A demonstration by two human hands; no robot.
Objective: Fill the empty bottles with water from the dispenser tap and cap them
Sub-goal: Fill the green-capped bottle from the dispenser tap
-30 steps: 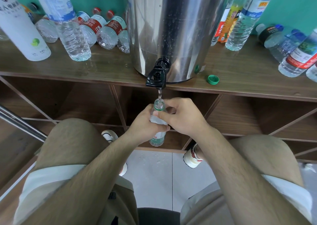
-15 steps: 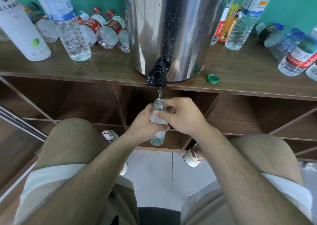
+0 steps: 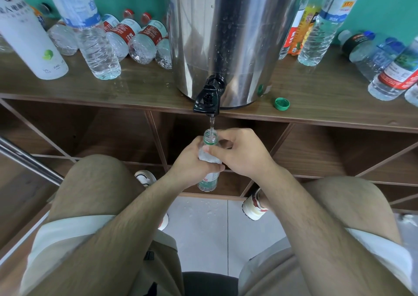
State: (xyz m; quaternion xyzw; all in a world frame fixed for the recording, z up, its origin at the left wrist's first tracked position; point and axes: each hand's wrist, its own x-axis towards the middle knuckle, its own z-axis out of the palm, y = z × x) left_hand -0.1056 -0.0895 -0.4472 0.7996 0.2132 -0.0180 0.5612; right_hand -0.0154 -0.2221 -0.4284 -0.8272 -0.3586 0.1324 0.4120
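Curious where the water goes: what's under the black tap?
A water stream falls into a small open bottle gripped by the left hand and right hand. They cover its middle, hiding the water level.

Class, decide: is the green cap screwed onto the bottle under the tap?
No; the green cap lies on the shelf beside the dispenser, and the bottle stands uncapped.

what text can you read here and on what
"240": low on the white bottle.
"净水": green label of the held bottle.
Red labels on the lying bottles, blue label on the upright bottle: Chinese print, too blurred to read.
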